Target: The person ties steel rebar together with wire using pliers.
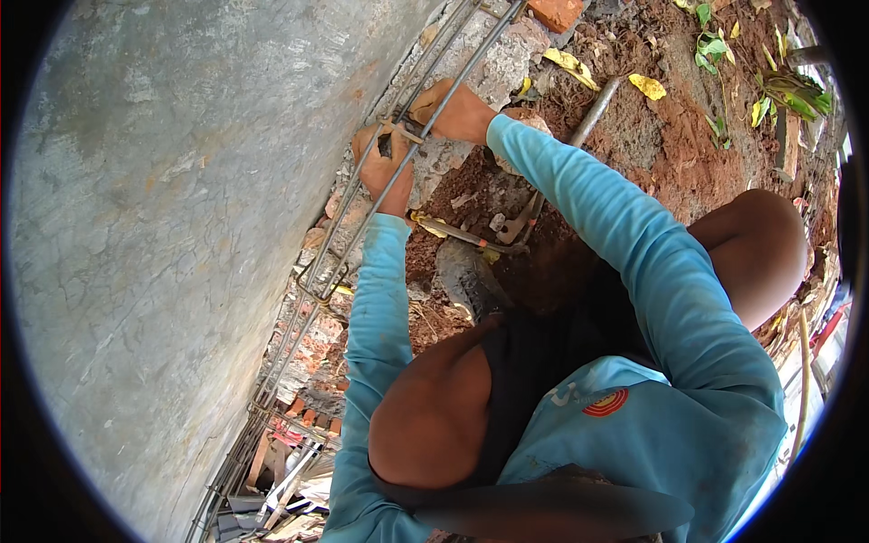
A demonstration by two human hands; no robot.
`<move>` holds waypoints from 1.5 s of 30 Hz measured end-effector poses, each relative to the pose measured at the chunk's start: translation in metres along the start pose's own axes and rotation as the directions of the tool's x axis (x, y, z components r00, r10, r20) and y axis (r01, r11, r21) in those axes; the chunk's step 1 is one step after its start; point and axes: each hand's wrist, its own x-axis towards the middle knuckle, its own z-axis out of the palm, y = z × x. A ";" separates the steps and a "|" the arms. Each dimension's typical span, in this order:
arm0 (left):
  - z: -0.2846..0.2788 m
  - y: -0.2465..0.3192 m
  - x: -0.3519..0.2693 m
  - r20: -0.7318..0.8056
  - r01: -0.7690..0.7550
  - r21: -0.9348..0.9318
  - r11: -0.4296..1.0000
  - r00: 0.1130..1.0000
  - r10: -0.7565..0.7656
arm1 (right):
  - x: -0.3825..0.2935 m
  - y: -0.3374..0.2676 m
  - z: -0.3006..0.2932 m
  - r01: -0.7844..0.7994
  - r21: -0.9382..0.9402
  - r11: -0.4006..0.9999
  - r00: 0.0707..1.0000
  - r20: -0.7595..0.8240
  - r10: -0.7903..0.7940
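Observation:
A long cage of steel rebar (pixel 354 239) runs diagonally along the foot of a plastered wall. My left hand (pixel 381 166) is curled among its bars, thumb and fingers closed at a square stirrup (pixel 402 130). Just above, my right hand (pixel 453 114) reaches under the outer bar with its fingers bent around an inner bar near that same stirrup. Whether tie wire is pinched between the fingertips cannot be made out. A lower stirrup (pixel 314 296) hangs tilted around the bars.
The grey wall (pixel 156 203) borders the cage on the left. Rough masonry (pixel 499 58) lies beneath the bars. A metal hand tool with orange bands (pixel 468 237) and a metal pipe (pixel 597 112) lie on reddish soil (pixel 652 170). Scrap wood (pixel 282 495) lies at the bottom left.

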 end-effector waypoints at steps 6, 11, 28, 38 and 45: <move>-0.013 -0.008 0.000 0.054 0.152 -0.139 0.979 0.988 -0.145 | -0.002 -0.024 -0.003 -0.305 0.442 0.844 0.950 0.079 0.302; -0.018 0.001 0.014 0.259 -0.119 0.120 0.986 0.962 0.085 | 0.022 0.035 0.006 -0.032 0.045 0.998 0.994 -0.104 0.037; -0.021 -0.006 0.013 0.244 -0.089 -0.002 0.996 0.966 0.087 | 0.018 0.008 0.003 -0.307 0.485 0.819 0.944 0.045 0.327; -0.004 -0.013 0.001 0.027 0.188 -0.116 0.975 0.982 -0.186 | 0.003 0.003 -0.005 0.248 -0.063 0.967 0.962 0.135 -0.238; -0.017 0.001 -0.002 0.095 0.076 0.114 0.991 0.992 -0.087 | -0.005 -0.003 -0.008 -0.124 0.271 0.955 0.975 0.212 0.067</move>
